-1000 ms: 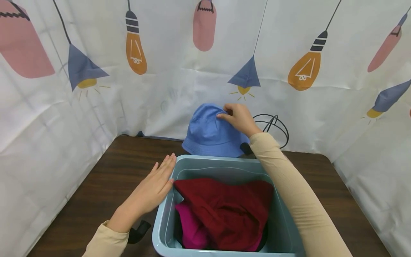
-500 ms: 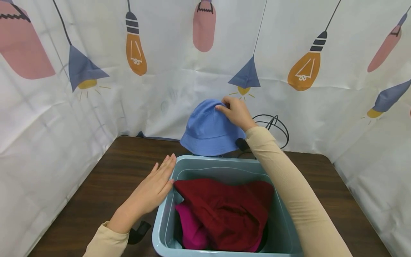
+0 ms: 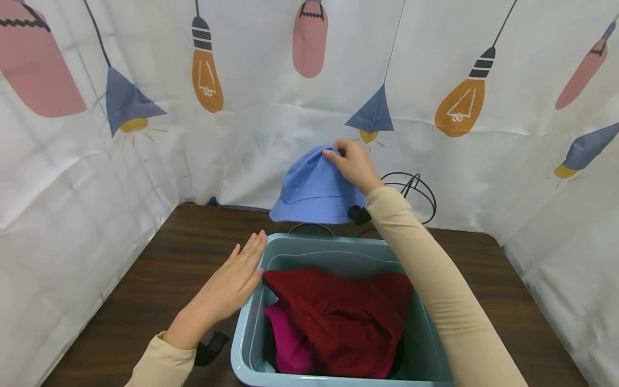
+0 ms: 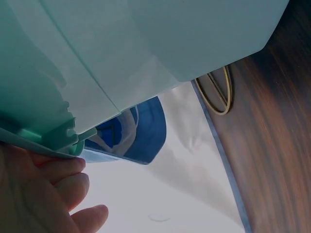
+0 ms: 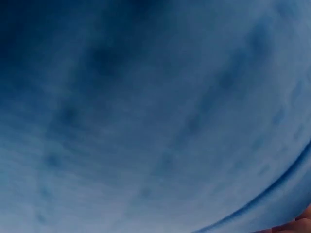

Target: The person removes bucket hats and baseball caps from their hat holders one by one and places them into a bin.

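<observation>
Behind the tub, my right hand [image 3: 355, 164] pinches the crown of a blue bucket hat [image 3: 314, 188] between thumb and fingers. The hat hangs brim down, and in the left wrist view the inside of the hat [image 4: 129, 131] shows a pale lining. Its stitched fabric [image 5: 160, 121] fills most of the right wrist view. My left hand [image 3: 232, 285] lies with straight fingers against the left rim of a light blue plastic tub [image 3: 338, 244]. Inside the tub sit a dark red cloth hat [image 3: 338, 322] and a magenta cloth piece [image 3: 292, 344], partly covered by the red one.
A black wire stand [image 3: 418, 193] is at the back right, half hidden by my right arm. A thin wire loop [image 4: 221, 94] sits on the dark wooden table [image 3: 159, 290] just behind the tub. White printed curtains [image 3: 251, 80] border the table.
My right hand has lifted the blue bucket hat upward and slightly left, so a wire loop now shows beneath its brim. The left hand stays at the tub's rim.
</observation>
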### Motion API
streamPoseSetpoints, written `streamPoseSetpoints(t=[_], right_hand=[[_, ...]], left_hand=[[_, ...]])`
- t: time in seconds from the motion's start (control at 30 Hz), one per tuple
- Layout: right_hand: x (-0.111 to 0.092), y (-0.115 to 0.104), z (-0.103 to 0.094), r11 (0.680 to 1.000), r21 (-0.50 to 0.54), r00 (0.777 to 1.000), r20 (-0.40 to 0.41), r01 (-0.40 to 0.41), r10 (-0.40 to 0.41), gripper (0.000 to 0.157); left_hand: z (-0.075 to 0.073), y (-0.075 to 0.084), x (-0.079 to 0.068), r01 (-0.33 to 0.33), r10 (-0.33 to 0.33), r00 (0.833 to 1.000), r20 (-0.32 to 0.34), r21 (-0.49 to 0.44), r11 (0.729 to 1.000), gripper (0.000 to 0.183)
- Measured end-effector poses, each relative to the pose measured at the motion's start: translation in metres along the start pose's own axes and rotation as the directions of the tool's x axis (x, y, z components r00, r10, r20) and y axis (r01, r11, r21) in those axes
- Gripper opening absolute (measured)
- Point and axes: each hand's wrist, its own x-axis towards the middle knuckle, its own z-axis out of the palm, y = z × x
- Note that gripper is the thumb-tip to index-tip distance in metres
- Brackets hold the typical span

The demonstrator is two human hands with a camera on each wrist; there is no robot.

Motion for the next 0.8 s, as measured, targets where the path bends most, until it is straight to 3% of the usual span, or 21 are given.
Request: streamPoseSetpoints(t=[0.37,0.57,0.8], right_hand=[[0.004,0.003,-0.004,0.981,0.169,0.995,-0.014,-0.095,0.098,0.027],[0.003,0.004,-0.006,0.989,0.136,0.998,0.004,-0.064,0.064,0.024],[0.0,0.022,-0.007,0.996,0.033,0.996,0.033,-0.082,0.081,0.027]], left_hand=[[0.0,0.001,0.001,-0.002,0.002,1.0,0.002,0.002,1.0,0.06],[-0.001,0.001,0.001,0.006,-0.006,1.0,0.004,-0.003,1.0,0.06],[-0.001,0.001,0.001,0.012,-0.012,1.0,0.004,-0.014,1.0,0.06]])
